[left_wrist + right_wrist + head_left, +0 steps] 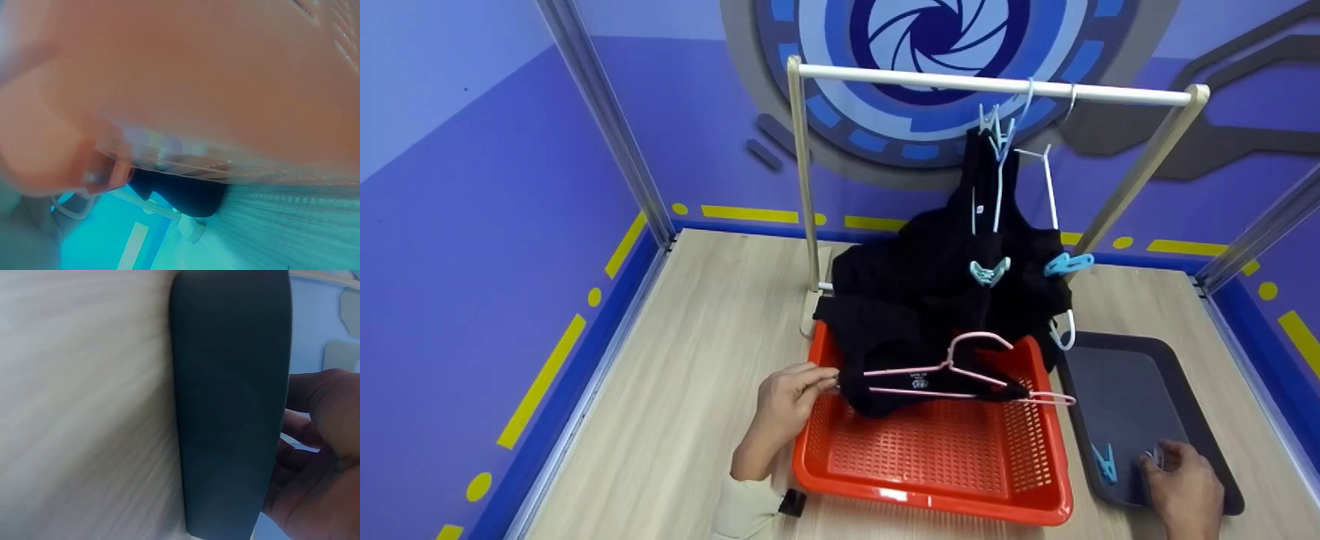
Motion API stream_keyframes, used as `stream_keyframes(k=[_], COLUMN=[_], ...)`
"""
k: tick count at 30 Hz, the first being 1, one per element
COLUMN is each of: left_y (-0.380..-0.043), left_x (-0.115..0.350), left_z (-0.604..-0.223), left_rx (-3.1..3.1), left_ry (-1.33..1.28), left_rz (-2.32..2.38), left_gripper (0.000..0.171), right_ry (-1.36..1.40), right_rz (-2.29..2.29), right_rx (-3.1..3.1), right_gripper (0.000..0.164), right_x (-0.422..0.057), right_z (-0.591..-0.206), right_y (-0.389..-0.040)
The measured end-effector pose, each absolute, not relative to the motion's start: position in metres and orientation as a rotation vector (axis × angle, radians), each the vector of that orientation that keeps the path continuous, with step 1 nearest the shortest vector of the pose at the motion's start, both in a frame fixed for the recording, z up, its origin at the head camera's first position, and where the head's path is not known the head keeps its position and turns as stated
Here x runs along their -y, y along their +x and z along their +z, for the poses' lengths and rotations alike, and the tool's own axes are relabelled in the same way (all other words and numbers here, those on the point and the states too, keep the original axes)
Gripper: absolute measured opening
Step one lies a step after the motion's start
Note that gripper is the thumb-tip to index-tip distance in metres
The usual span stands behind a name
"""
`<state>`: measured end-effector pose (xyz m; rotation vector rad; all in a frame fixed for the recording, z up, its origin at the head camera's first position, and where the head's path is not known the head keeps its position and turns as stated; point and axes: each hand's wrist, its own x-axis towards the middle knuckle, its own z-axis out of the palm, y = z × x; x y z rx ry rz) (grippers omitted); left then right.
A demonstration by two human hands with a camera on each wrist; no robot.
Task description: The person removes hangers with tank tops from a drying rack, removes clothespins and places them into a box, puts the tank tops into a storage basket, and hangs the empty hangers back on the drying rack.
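My left hand (pixel 784 405) pinches the left shoulder of a black garment (pixel 877 401) that lies partly over the basket. A pink hanger (pixel 949 367) runs through the garment's neck, with its right end sticking out past the other strap. Over the dark tray (pixel 1125 390), my right hand (pixel 1189 484) holds a pale clothespin (pixel 1156 454) between thumb and fingers. Beside it on the tray lies a light blue clothespin (pixel 1105 463). The right wrist view shows the curled fingers (pixel 304 430) behind the tray's side, which hides their tips.
A red basket (pixel 934 499) stands between the hands. Behind it rises a rack with a white rail (pixel 885 76), where black clothes (pixel 937 240) hang on hangers with several clothespins, such as a blue clothespin (pixel 1069 263). Patterned walls (pixel 510 225) enclose the table.
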<state>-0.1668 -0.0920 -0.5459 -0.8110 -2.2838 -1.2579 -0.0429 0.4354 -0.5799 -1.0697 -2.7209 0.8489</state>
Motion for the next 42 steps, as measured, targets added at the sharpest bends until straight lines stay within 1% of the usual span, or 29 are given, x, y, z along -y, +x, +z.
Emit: stream_keyframes(k=[11, 21, 42], left_y=[-0.1675, -0.1679, -0.1688], left_x=[0.0914, 0.0916, 0.0914], left_z=[-0.5454, -0.5466, -0.5498], left_rx=[2.298, 2.284, 2.220], left_ry=[-0.799, -0.803, -0.836], left_rz=[-1.292, -1.286, -1.260], left_gripper=[0.016, 0.018, 0.016], right_ry=[-1.044, -1.183, -1.210], right_rz=[0.885, 0.896, 0.868], right_rx=[2.728, 2.750, 2.780], right_gripper=[0.050, 0.051, 0.051], right_x=[-0.4423, -0.4415, -0.4398], right_z=[-0.5829, -0.5854, -0.5880], right_y=[-0.0421, -0.0440, -0.0434])
